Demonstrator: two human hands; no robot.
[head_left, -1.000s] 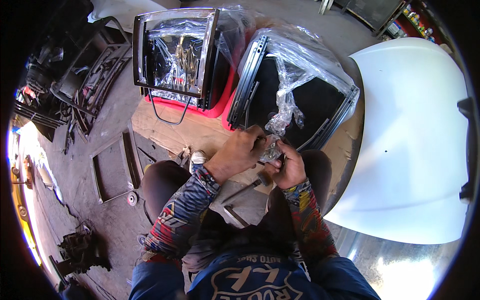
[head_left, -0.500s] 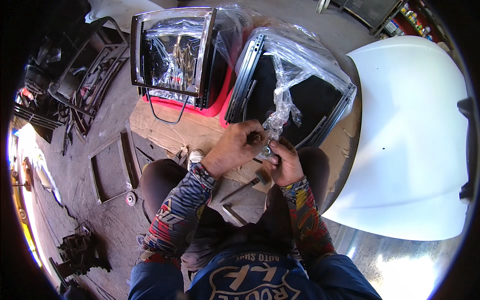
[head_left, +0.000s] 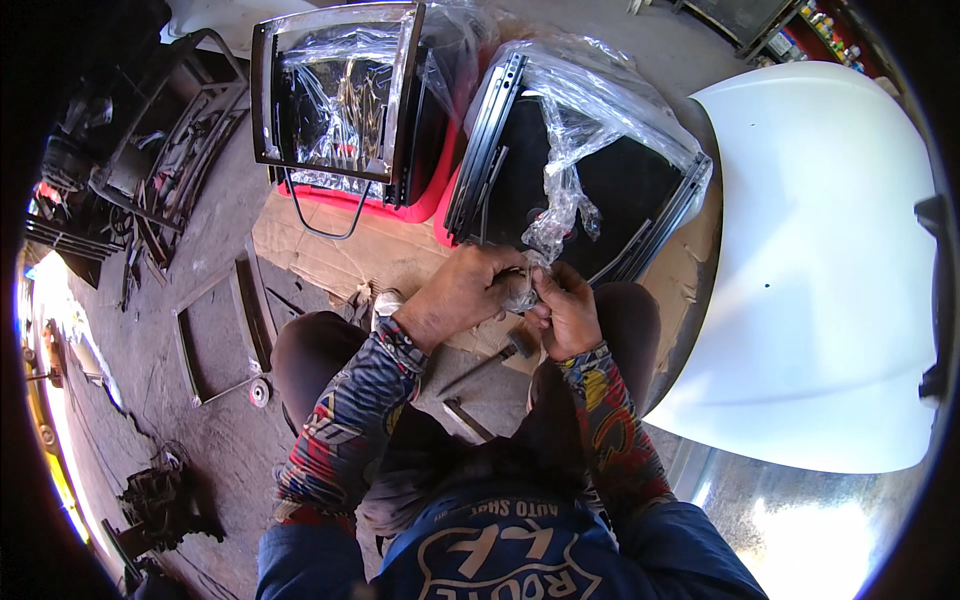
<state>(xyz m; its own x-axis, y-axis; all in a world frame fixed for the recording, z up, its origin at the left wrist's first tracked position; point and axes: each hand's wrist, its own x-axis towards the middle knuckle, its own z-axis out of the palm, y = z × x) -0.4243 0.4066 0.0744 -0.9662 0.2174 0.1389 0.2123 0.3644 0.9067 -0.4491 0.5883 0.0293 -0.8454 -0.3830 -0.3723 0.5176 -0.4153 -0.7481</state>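
Note:
My left hand (head_left: 462,293) and my right hand (head_left: 566,310) meet in front of me, both closed on the lower end of a twisted strip of clear plastic wrap (head_left: 556,215). The strip runs up to a black seat part with metal rails (head_left: 590,170), which is wrapped in the same plastic. What lies inside my fingers besides the plastic is hidden. My knees sit below the hands.
A second plastic-wrapped seat frame (head_left: 335,105) stands at the upper left on red padding (head_left: 405,205). Cardboard (head_left: 330,255) lies under both. A white car hood (head_left: 820,270) fills the right. Metal frames and scrap (head_left: 150,170) lie on the ground at left, with a tool (head_left: 490,360) between my legs.
Both hands have stayed together on the plastic strip, shifting slightly up and right. The strip looks pulled tighter.

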